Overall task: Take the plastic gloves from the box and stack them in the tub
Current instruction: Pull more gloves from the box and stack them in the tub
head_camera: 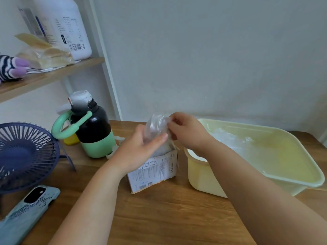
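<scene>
A small printed cardboard box [153, 171] is seen standing open on the table, with a bunch of clear film showing at its mouth. Just above it, a clear plastic glove [155, 127] is held between both hands: it is gripped from below by the left hand [139, 152], thumb pressed against it, and pinched at its upper edge by the right hand [187, 133]. To the right, just beside the box, a pale yellow tub [198, 174] is placed, and a heap of clear gloves [228, 139] is lying inside; its near corner is hidden by the right forearm. To the left, a black and green bottle [93, 128], a dark blue fan [26, 156] and a phone [30, 209] are found. Everything is set on a wooden table [159, 218] against a plain pale wall, with a wooden shelf [53, 73] carrying a white jug [69, 27] and bagged bread [46, 53].
</scene>
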